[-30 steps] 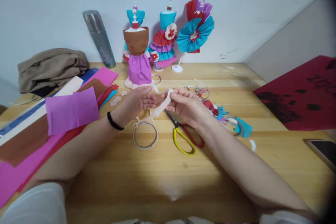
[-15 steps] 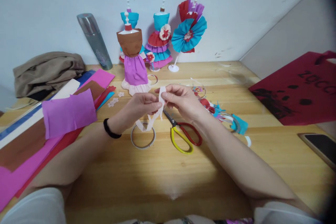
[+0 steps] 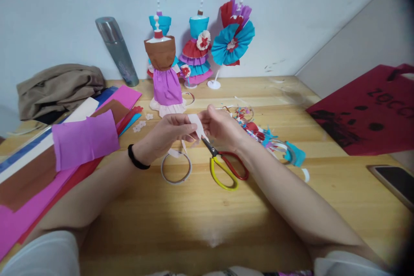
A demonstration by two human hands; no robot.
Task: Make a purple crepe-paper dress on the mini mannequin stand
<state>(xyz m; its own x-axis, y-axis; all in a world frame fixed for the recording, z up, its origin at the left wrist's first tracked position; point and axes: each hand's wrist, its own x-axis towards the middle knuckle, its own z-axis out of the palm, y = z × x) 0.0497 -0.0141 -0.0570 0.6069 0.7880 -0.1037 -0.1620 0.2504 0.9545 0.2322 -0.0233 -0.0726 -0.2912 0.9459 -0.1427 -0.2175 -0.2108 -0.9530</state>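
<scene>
My left hand (image 3: 171, 131) pinches a pale strip of crepe-like paper (image 3: 196, 125) between thumb and fingers. My right hand (image 3: 224, 127) is close against its right side; the thumb is raised off the strip and the curled fingers are beside or behind it, partly hidden. A loose length of the strip hangs below my left fingers. Under the hands lie scissors (image 3: 223, 164) with one yellow and one red handle, blades pointing away from me. Left of them a thin roll of tape (image 3: 162, 171) rests flat, just below the hanging strip.
Small dress forms in coloured paper, one with a brown top (image 3: 160, 54), stand along the wall. Coloured sheets (image 3: 86, 140), a cloth (image 3: 60, 88) and a bottle (image 3: 119, 54) are at left. Paper scraps (image 3: 258, 131), a red bag (image 3: 371, 108) and a phone (image 3: 394, 181) are at right.
My right thumb has lifted off the strip and its fingers have opened somewhat. The strip has shifted slightly left and down and now slants between the hands. Scissors and tape stay put.
</scene>
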